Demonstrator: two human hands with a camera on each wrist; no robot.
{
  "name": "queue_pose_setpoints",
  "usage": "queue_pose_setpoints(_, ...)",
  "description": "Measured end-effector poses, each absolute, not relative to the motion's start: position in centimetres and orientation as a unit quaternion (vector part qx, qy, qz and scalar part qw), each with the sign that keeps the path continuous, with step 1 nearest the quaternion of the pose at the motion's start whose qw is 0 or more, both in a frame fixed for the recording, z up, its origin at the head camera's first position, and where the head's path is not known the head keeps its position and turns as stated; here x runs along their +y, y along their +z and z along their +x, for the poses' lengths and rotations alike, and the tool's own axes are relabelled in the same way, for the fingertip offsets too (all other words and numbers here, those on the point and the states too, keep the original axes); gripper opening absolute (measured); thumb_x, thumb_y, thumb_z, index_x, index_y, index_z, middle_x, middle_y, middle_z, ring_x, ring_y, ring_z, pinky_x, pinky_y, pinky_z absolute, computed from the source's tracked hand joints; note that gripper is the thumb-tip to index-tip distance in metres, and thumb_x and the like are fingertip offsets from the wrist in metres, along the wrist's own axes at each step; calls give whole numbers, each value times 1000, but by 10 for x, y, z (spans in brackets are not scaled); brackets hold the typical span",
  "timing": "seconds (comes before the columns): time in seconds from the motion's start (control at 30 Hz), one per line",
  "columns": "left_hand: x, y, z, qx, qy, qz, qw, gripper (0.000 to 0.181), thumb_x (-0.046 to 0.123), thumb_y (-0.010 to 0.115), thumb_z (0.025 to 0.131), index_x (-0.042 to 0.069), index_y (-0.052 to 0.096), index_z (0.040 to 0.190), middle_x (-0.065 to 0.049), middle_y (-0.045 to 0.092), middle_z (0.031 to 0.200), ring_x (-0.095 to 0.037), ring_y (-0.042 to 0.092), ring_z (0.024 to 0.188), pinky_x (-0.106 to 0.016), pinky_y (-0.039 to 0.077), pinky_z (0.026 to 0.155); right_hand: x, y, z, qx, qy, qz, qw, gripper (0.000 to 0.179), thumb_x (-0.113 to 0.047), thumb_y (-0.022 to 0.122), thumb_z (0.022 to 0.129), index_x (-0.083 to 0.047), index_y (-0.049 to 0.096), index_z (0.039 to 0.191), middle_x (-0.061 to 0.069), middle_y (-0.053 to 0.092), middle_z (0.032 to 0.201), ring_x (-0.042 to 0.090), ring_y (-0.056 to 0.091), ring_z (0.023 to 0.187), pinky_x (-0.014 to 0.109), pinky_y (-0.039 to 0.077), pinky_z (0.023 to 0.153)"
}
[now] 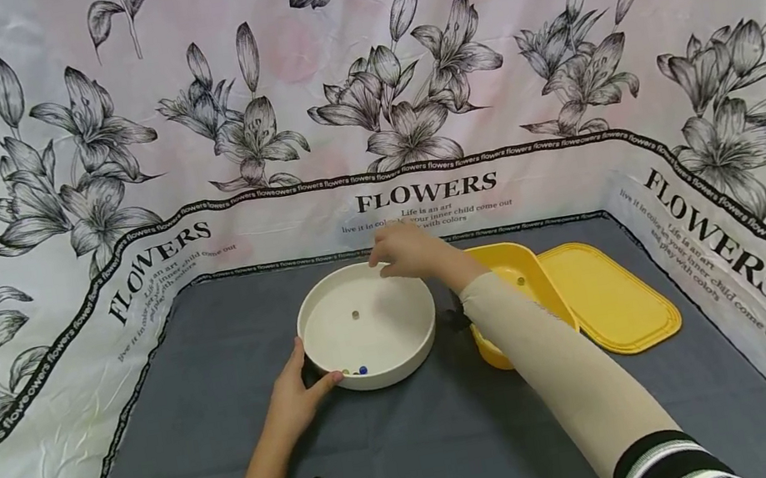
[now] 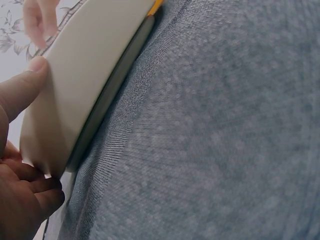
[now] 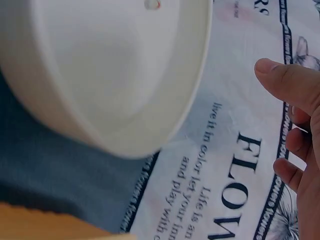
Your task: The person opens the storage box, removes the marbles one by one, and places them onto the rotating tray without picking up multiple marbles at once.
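Note:
A round white dish stands in front of me on the dark cloth. My left hand grips its near-left side, thumb at the rim and fingers against the outer wall. Inside lie a clear marble near the middle and a blue marble at the near wall, beside some small pale ones. Over the dish's far right rim hovers my right hand, its fingers loosely bent. In the right wrist view thumb and fingers are apart, with nothing visible between them.
Right of the dish, partly behind my right forearm, is a yellow container with a small marble in it. Its yellow lid lies flat against its right side. A flower-printed cloth rises behind the grey tablecloth.

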State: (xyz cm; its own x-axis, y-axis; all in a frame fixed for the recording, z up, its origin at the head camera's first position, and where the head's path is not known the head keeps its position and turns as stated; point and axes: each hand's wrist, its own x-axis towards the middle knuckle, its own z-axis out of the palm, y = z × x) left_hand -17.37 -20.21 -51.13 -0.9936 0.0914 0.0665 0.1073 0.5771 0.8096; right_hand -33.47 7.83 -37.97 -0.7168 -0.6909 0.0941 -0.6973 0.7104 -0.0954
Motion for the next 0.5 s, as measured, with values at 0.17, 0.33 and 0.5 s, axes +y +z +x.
queue_pose_setpoints(0.17,-203,-511,-172,-889,-455,-51,7,114,53,77,87,3,10,164,-19,14,170,-37,19,156,-58,25,122,87,-372,-327,-927,62,367,39,23,-27,79,93,-24,80,116,2,65,107,20,52,99,52,37,106)
queue_pose_setpoints(0.33,-203,-509,-173,-889,-454,-55,4,114,55,76,88,4,8,165,-20,14,170,-36,18,156,-58,25,122,97,-369,-321,-927,55,368,52,22,-28,79,93,-24,80,115,0,63,108,22,54,104,57,34,113)
queue_pose_setpoints(0.5,-202,-508,-172,-888,-457,-55,2,114,53,77,88,3,9,164,-20,14,170,-37,18,156,-59,25,122,113,-368,-317,-923,56,376,65,21,-28,80,92,-25,80,112,-1,63,106,23,54,108,59,35,113)
